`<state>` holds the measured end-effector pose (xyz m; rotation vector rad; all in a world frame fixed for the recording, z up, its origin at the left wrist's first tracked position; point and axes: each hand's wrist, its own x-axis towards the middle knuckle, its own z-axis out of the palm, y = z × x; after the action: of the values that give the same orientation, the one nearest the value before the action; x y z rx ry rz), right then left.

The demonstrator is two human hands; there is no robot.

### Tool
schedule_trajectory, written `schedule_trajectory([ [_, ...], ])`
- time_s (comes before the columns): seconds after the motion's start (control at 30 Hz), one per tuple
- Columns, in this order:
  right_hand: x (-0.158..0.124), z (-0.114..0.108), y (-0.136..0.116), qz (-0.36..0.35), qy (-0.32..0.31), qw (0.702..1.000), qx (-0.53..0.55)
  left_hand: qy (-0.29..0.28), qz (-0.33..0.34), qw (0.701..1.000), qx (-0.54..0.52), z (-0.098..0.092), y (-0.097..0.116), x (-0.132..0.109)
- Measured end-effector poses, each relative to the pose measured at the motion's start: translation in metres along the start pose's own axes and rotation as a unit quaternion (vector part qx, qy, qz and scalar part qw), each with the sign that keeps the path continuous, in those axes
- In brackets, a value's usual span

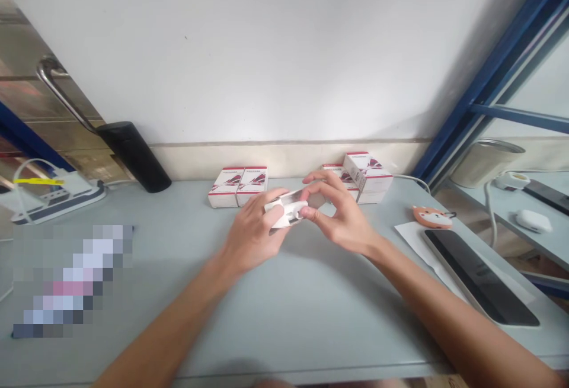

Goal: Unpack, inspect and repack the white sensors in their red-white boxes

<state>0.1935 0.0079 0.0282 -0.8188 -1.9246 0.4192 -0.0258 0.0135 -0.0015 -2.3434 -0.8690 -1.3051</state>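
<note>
My left hand [258, 228] is wrapped round a small white box [276, 215], held a little above the table with its open end towards me. My right hand [333, 213] is at the box's right side, thumb and forefinger pinched on a small white piece [301, 209] at the opening. Whether that piece is a flap or something from inside, I cannot tell. Behind my left hand, two white and red boxes [240, 188] stand side by side against the wall. More boxes of that kind are behind my right hand, one [368, 172] resting higher than the box [335, 170] beside it.
At left are a black cylinder [136, 157], a power strip [62, 198] and a blurred-out item [75, 281]. At right lie an orange animal-faced case [431, 217], white paper [422, 252] and a dark flat device [480, 275]. A blue frame [466, 92] borders the table [284, 329].
</note>
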Motion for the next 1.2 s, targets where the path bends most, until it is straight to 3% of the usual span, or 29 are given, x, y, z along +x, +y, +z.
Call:
schedule_trajectory([
  [0.07,0.004,-0.004,0.004,0.025,0.048,0.998,0.039,-0.016,-0.052,0.998,-0.009,0.001,0.0,-0.001],
  [0.13,0.008,-0.011,0.014,0.067,0.133,0.988,0.032,-0.014,-0.097,0.995,-0.024,0.001,-0.001,-0.003],
  [0.2,0.009,-0.018,0.031,0.125,0.207,0.969,-0.044,-0.012,-0.118,0.992,-0.034,0.0,-0.002,-0.004],
  [0.23,0.008,-0.021,0.041,0.158,0.213,0.959,-0.102,-0.017,-0.123,0.992,-0.034,0.0,-0.003,-0.004],
  [0.4,0.003,-0.02,0.073,0.177,0.116,0.916,-0.34,-0.02,-0.118,0.992,-0.031,-0.001,-0.002,-0.002],
  [0.77,-0.003,-0.017,0.082,0.14,0.085,0.853,-0.496,-0.002,-0.075,0.997,-0.017,0.0,-0.004,-0.002],
  [0.93,-0.001,-0.019,0.08,0.16,0.09,0.872,-0.454,0.007,-0.075,0.997,-0.024,0.001,-0.006,-0.004],
  [1.07,0.001,-0.016,0.074,0.262,0.117,0.902,-0.322,0.006,-0.078,0.997,-0.024,0.001,-0.006,-0.004],
  [1.2,-0.001,-0.009,0.073,0.285,0.095,0.899,-0.318,0.009,-0.075,0.997,-0.025,0.001,-0.005,-0.004],
])
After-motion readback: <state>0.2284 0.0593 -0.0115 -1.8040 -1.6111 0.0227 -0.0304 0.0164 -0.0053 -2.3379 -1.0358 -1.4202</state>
